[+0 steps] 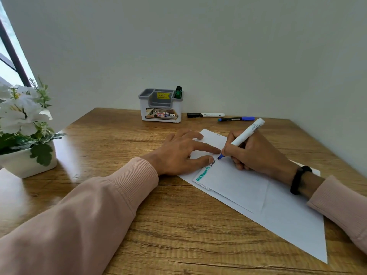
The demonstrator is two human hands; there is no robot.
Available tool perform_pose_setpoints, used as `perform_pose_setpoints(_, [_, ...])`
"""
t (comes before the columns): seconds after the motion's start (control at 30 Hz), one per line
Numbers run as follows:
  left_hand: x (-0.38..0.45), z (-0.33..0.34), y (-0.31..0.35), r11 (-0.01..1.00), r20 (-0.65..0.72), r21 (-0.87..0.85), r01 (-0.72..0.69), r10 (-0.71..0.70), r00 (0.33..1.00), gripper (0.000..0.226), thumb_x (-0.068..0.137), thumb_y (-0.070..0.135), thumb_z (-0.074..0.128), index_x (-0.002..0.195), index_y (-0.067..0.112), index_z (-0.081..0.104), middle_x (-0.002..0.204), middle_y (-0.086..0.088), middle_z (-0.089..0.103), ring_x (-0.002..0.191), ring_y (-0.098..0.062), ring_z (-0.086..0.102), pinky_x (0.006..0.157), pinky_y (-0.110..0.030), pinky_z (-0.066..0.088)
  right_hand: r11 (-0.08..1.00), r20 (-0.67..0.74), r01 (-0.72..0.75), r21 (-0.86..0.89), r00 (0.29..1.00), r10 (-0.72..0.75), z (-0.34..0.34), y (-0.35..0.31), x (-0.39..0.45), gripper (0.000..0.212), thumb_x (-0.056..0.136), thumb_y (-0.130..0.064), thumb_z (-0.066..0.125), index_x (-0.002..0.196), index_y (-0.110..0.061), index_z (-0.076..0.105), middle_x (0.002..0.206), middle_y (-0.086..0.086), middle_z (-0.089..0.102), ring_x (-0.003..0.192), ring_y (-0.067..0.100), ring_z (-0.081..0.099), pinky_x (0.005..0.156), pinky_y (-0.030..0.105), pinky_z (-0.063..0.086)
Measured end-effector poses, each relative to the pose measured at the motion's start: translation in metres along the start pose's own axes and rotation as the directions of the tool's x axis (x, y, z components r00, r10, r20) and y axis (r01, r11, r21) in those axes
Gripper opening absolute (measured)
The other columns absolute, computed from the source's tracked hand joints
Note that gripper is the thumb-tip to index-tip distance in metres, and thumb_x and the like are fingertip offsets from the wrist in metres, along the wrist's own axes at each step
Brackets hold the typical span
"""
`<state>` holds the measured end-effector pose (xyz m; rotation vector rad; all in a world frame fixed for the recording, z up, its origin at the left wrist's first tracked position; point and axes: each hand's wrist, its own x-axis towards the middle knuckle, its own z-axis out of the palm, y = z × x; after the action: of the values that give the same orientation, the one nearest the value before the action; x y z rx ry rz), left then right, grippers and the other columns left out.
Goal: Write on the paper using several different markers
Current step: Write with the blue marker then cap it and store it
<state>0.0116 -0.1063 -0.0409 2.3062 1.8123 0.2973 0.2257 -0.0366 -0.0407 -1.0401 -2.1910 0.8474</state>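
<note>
Your right hand: fingers curled round a blue-tipped white marker, tip on the paper. Your left hand: fingers spread flat, pressing the paper to the desk. Two markers lie beyond.

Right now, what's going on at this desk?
A person is writing on the paper. The right hand grips a white marker with its blue tip on the sheet, while the left hand presses the paper flat. Teal and black words are already written. A black marker and a blue marker lie by the organizer, which holds a green marker.
</note>
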Motion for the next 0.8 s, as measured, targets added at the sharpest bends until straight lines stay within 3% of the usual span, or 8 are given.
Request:
perform_pose_setpoints(0.3, [-0.0007,-0.0009,0.0016,1.000,0.013,-0.025,0.012,-0.012,1.000,0.043,0.100,0.059,0.044,0.143,0.057,0.045,0.164,0.004,0.028,0.153,-0.022,0.014,0.121,-0.062,0.013,1.000,-0.012,-0.001,-0.016,1.000,0.000,-0.0005,0.0000,-0.0014,0.016,0.090,-0.017,0.070,0.078,-0.007,0.065,0.055,0.011,0.065,0.050,0.022,0.057,0.047,0.027,0.047])
perform_pose_setpoints(0.8, [-0.0012,-0.0010,0.0018,0.999,0.025,-0.042,0.018,-0.017,1.000,0.044,0.100,0.059,0.044,0.144,0.057,0.043,0.164,0.005,0.027,0.153,-0.023,0.014,0.121,-0.063,0.014,0.999,-0.052,-0.015,-0.029,0.999,0.014,0.0000,-0.0023,-0.0032,0.020,0.093,-0.014,0.070,0.075,-0.011,0.062,0.050,0.004,0.065,0.039,0.012,0.053,0.043,0.016,0.043])
